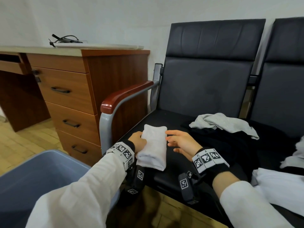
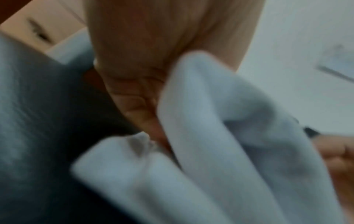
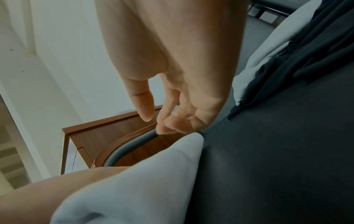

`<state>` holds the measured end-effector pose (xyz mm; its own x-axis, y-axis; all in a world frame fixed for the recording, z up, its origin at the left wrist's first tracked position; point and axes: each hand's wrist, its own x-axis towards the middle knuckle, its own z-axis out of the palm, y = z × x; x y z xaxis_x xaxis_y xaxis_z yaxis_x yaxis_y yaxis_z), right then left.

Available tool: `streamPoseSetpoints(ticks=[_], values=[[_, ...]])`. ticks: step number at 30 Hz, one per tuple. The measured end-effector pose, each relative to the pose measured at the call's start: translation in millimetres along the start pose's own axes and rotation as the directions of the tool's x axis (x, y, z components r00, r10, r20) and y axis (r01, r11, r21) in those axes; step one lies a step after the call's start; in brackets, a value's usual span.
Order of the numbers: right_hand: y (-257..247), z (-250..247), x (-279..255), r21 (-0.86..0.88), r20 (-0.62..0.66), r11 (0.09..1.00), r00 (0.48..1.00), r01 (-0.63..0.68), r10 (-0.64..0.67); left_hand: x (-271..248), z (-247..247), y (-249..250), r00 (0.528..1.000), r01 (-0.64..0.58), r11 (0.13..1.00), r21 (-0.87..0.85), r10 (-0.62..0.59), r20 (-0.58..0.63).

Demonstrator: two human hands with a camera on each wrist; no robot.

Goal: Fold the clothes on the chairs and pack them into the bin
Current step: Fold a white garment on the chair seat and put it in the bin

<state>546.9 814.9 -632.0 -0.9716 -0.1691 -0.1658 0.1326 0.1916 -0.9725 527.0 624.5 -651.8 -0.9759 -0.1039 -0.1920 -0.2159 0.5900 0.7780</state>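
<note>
The left hand (image 1: 137,140) gripped a white folded garment (image 1: 153,146), a thick soft bundle on the chair seat (image 1: 166,119); the right hand (image 1: 181,142) hung loose-fingered just beside it, grey and black clothes (image 1: 227,129) heaped beyond

Folded cloth (image 1: 153,145) on chair (image 1: 205,89), bin (image 1: 41,170) left.

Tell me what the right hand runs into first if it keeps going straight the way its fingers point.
Most likely the folded white garment: the right hand is open, fingers aimed left at its near edge, apparently just short of it. The left hand grips the far side. Depth is uncertain; past the garment stands the chair's armrest.
</note>
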Motion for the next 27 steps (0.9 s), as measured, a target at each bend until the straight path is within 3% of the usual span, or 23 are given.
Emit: streamPoseSetpoints(ticks=[2, 4, 7, 11, 14, 19, 23, 27], values=[[3, 3, -1, -0.014, 0.036, 0.999, 0.999, -0.029, 0.03, -2, 1, -6, 0.999, -0.016, 0.955, 0.295, 0.029, -0.039], [5, 6, -1, -0.037, 0.069, 0.998, 0.996, -0.058, 0.061, -2, 2, -11, 0.997, 0.009, 0.91, 0.414, 0.025, -0.078], [7, 12, -1, -0.06, 0.104, 0.994, 0.99, -0.088, 0.094, -5, 2, -10, 0.987, 0.11, 0.913, 0.392, -0.053, -0.152], [10, 14, 2, -0.055, 0.108, 0.992, 0.987, -0.113, 0.118, -11, 10, -1, 0.988, 0.145, 0.912, 0.383, -0.11, -0.11], [13, 11, 5, -0.028, 0.049, 0.991, 0.99, -0.13, 0.131, -16, 12, 11, 0.994, 0.092, 0.951, 0.296, -0.072, -0.078], [16, 3, 8, 0.094, -0.082, 0.975, 0.975, -0.2, 0.207, -21, 8, 29, 0.998, 0.013, 0.995, -0.1, -0.007, 0.061], [20, 2, 8, 0.2, -0.065, 0.959, 0.974, -0.202, 0.219, -20, 1, 31, 0.994, -0.019, 0.962, -0.273, 0.048, 0.102], [20, -3, 7, 0.449, -0.015, 0.88, 0.984, -0.154, 0.179, -25, 0, 37, 0.986, -0.064, 0.923, -0.38, 0.116, 0.116]])
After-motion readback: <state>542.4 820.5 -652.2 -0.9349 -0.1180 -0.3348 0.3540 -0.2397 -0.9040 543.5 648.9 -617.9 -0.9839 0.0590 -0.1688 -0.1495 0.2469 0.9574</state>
